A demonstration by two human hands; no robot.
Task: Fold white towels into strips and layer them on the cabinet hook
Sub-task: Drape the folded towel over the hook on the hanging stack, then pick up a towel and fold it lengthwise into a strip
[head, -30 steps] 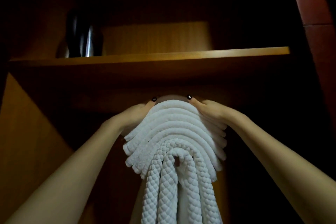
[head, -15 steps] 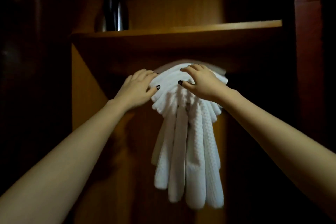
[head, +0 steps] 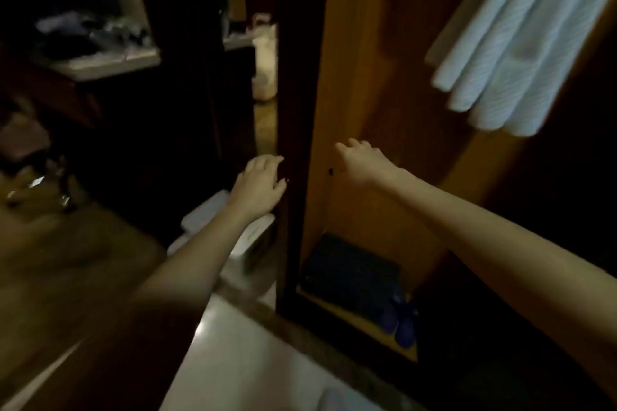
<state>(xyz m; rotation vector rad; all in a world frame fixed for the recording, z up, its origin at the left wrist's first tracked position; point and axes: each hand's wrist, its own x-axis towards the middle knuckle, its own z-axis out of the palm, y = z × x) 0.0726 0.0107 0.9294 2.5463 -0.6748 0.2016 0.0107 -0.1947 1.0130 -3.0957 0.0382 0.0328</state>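
Note:
The white towels [head: 521, 43], folded into strips, hang in a layered bunch inside the wooden cabinet [head: 350, 83] at the upper right; the hook that bears them is out of frame. My left hand [head: 258, 185] hovers by the cabinet's dark side panel, fingers loosely bent, holding nothing. My right hand [head: 362, 162] is inside the cabinet, well below and left of the towels, fingers relaxed and empty. The frame is blurred by motion.
A dark blue mat [head: 350, 270] and blue slippers [head: 402, 319] lie on the cabinet floor. White boxes [head: 217, 213] sit on the floor left of the cabinet. A counter [head: 110, 60] with dim clutter stands at the far left. A pale surface [head: 240, 360] lies at the bottom.
Both hands have let go of the towel bunch and dropped down and to the left. My view has swung down and left, so the towels now sit at the upper right.

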